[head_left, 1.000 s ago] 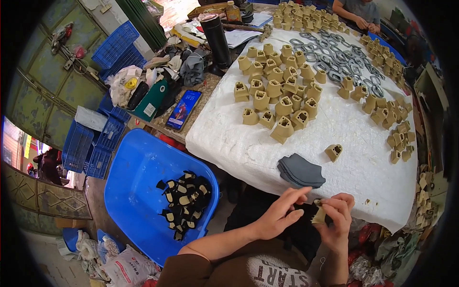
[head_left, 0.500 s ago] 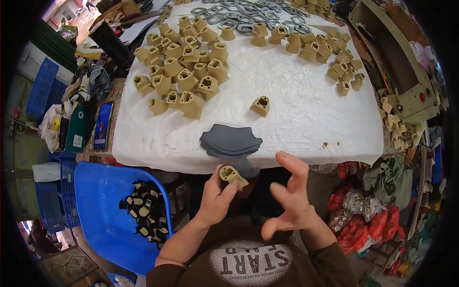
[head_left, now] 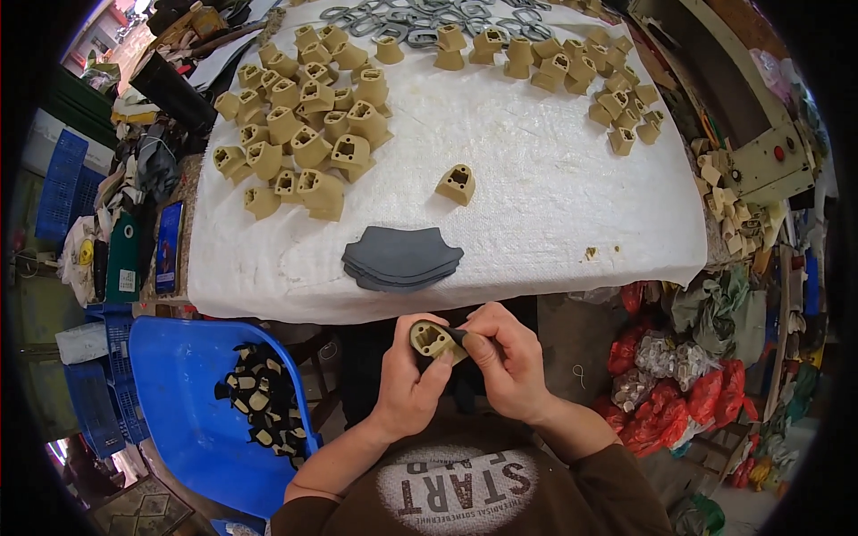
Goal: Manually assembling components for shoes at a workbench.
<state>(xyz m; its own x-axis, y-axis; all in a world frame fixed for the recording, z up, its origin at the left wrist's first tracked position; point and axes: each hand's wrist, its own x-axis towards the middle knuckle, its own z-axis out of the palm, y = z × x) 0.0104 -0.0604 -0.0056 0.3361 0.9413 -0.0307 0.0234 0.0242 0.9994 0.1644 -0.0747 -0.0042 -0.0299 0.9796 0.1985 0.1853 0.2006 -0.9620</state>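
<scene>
Just off the table's front edge, my left hand (head_left: 407, 384) grips a tan shoe heel (head_left: 431, 341), its hollow, holed face turned up. A dark grey cover piece (head_left: 458, 337) wraps partly round the heel's side. My right hand (head_left: 514, 375) pinches one end of that piece between thumb and fingers, close against the heel. A stack of similar dark grey curved pieces (head_left: 402, 253) lies near the table's front edge. Beyond the stack, one loose tan heel (head_left: 458, 185) rests on the white cloth.
White cloth covers the table (head_left: 527, 232). Tan heels (head_left: 308, 147) crowd its left, with more (head_left: 581, 67) at the back right. Grey rings (head_left: 420, 22) lie at the far edge. A blue tub (head_left: 170, 402) at left holds dark-covered heels (head_left: 264, 397). Red bags (head_left: 661, 415) sit at right.
My right hand, open and apart before, has moved in to the heel and closed on the cover's end. The cover now curves round the heel. The view has shifted slightly.
</scene>
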